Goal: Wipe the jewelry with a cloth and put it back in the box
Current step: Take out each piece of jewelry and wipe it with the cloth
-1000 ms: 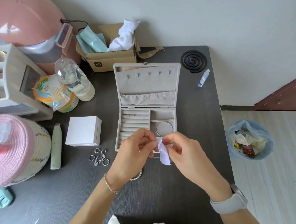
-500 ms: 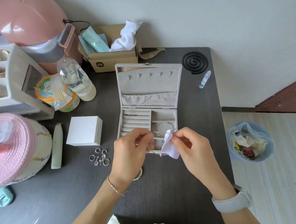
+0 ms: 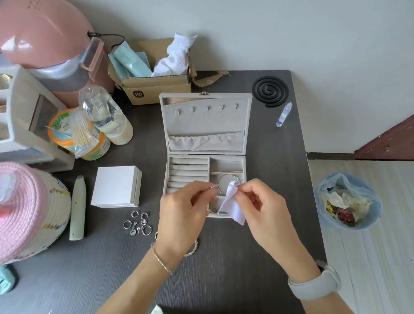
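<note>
The hands have drawn apart since a second ago: then they met over the cloth at the box's near edge, now a thin chain [image 3: 212,187] is stretched between them, above the box's near compartments. The left hand [image 3: 183,212] pinches one end of the chain between thumb and finger, and the rest of it runs to the right into the cloth [image 3: 233,205]. The cloth is small, pale lilac, with a pinked edge, and it hangs folded from the right hand [image 3: 263,213], whose fingertips pinch it round the chain. The chain is fine and silvery, with a pinkish glint near the left fingers; how long it is I cannot tell.

Behind them the grey box [image 3: 202,141] stands open on the dark table [image 3: 254,262], lid leaning back, a bangle [image 3: 226,181] lying in its right compartment. A cluster of rings [image 3: 138,223] lies on the table just left of the left hand, and a beaded bracelet [image 3: 193,250] peeps out beneath that wrist. A white carton [image 3: 116,186] sits left of the box.
</note>
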Demonstrator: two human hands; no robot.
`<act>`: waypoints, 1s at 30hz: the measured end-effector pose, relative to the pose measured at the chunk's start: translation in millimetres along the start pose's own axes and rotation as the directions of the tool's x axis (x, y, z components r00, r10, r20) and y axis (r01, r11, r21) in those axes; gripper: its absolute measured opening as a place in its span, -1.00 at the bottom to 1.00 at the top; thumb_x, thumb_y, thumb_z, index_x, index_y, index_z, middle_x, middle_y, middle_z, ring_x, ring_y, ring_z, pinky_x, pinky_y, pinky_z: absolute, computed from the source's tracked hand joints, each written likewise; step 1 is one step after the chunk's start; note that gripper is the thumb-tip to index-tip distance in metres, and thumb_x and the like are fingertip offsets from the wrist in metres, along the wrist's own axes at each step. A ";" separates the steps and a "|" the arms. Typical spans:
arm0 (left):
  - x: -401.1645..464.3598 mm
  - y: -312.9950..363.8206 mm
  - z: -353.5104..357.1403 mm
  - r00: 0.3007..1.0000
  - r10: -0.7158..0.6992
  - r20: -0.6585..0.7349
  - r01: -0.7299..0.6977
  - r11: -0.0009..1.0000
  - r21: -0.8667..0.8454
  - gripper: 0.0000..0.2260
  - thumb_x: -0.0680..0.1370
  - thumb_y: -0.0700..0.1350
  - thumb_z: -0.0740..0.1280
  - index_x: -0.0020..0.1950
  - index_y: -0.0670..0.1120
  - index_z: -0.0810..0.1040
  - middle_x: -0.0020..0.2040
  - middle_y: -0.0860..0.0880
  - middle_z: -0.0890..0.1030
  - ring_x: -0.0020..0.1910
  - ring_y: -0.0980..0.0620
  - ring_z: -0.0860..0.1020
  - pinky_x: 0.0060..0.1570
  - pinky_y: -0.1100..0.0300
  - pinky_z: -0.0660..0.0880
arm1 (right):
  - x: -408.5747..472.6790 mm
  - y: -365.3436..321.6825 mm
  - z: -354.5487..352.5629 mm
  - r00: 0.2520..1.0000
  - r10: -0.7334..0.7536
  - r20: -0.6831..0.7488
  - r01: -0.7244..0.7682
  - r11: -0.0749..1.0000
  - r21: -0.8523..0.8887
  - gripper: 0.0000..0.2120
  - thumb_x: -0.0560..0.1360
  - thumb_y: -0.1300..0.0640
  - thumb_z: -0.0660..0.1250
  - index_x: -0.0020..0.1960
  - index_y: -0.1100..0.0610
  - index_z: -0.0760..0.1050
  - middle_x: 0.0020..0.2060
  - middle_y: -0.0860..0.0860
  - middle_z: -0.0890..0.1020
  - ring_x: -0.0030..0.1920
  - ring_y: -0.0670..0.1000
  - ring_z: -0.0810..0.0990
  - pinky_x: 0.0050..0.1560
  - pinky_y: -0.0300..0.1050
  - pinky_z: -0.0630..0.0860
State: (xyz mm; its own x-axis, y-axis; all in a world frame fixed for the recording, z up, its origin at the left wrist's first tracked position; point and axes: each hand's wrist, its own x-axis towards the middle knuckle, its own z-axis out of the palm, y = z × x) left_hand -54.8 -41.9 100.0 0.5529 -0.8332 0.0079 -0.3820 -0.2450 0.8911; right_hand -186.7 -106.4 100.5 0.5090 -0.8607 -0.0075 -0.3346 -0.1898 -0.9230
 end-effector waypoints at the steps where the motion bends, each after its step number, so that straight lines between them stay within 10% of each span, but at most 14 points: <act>1: -0.8 3.6 2.9 0.995 -0.094 -0.041 0.091 0.992 -0.086 -0.86 0.49 -0.19 0.35 -0.28 -0.06 0.57 -0.41 0.14 0.61 -0.54 0.18 0.46 -0.43 0.27 0.46 | 0.7 -0.5 2.5 0.999 0.013 -0.051 -0.011 0.999 0.043 -0.76 0.50 0.22 0.28 -0.26 -0.07 0.43 -0.32 -0.37 0.55 -0.27 -0.15 0.51 -0.31 -0.39 0.39; 5: -3.9 7.0 11.4 0.965 -0.261 0.017 0.257 0.937 -0.235 -0.89 0.54 -0.21 0.28 -0.17 -0.10 0.54 -0.45 0.11 0.58 -0.52 0.08 0.50 -0.46 0.24 0.47 | 2.3 0.3 10.6 0.987 0.023 -0.160 -0.009 0.997 0.083 -0.65 0.50 0.28 0.26 -0.26 -0.16 0.37 -0.39 -0.24 0.54 -0.30 -0.24 0.49 -0.29 -0.44 0.39; 11: 1.7 -14.7 6.6 0.941 0.337 0.038 -0.330 0.883 0.333 -0.75 0.51 -0.01 0.20 -0.23 -0.07 0.59 -0.50 0.05 0.51 -0.52 0.00 0.39 -0.49 0.19 0.38 | -0.9 5.8 10.3 0.995 -0.089 -0.033 0.087 0.994 -0.073 -0.84 0.48 0.34 0.27 -0.23 0.17 0.51 -0.29 -0.50 0.51 -0.28 -0.32 0.49 -0.28 -0.51 0.33; 17: 1.4 6.0 16.1 0.950 -0.313 0.003 0.305 0.922 -0.237 -0.80 0.58 -0.17 0.19 -0.12 -0.11 0.59 -0.47 0.05 0.55 -0.45 -0.01 0.58 -0.38 0.16 0.55 | 1.1 -1.5 22.5 0.986 0.053 -0.159 -0.044 0.997 0.057 -0.79 0.51 0.24 0.25 -0.24 0.00 0.40 -0.39 -0.21 0.49 -0.32 -0.26 0.48 -0.32 -0.45 0.35; 23: 10.5 -7.3 7.9 0.944 0.331 0.010 -0.307 0.863 0.401 -0.79 0.47 -0.02 0.24 -0.17 -0.05 0.64 -0.34 0.04 0.62 -0.38 0.05 0.52 -0.39 0.16 0.48 | 2.9 6.9 19.7 0.993 -0.076 -0.085 0.065 0.990 -0.123 -0.85 0.50 0.31 0.24 -0.19 0.15 0.53 -0.35 -0.33 0.50 -0.27 -0.26 0.47 -0.27 -0.50 0.32; 30: 6.2 0.5 13.3 0.952 -0.282 -0.121 0.266 0.954 -0.136 -0.82 0.50 -0.17 0.32 -0.29 0.02 0.53 -0.51 0.16 0.56 -0.56 0.17 0.43 -0.36 0.16 0.47 | 7.7 4.8 21.6 0.972 0.148 -0.185 -0.142 0.989 0.046 -0.73 0.51 0.23 0.25 -0.31 -0.03 0.39 -0.46 -0.16 0.46 -0.39 -0.27 0.45 -0.35 -0.46 0.32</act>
State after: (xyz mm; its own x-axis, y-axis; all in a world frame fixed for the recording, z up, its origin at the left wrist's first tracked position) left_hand -61.5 -53.8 94.5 0.7238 -0.6636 -0.1890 -0.1171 -0.3880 0.9142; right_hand -167.3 -103.7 87.8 0.2988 -0.9515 -0.0727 -0.3669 -0.0442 -0.9292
